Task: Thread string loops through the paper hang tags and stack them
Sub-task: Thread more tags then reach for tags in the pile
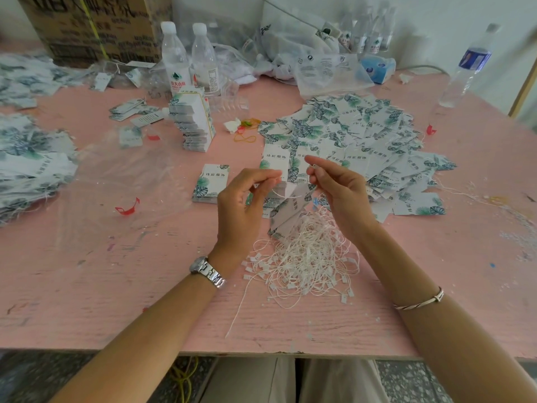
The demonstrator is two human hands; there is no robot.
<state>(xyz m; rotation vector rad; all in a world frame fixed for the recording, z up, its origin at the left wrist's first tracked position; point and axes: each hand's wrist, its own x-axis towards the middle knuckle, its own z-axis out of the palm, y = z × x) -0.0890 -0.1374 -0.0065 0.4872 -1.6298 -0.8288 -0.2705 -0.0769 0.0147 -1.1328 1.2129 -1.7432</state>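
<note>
My left hand pinches one end of a white string between thumb and forefinger. My right hand pinches the other end, with its small white clasp, at its fingertips. Below and between the hands hang a few white leaf-print hang tags on that string. A tangle of white string loops lies on the pink table just under my hands. A small neat stack of tags sits left of my left hand. A wide loose heap of tags spreads behind my right hand.
A tall leaning stack of tags stands mid-table, with water bottles and a cardboard box behind. More tag heaps lie at the left. Clear plastic film covers the left-middle. The table's front edge is near me.
</note>
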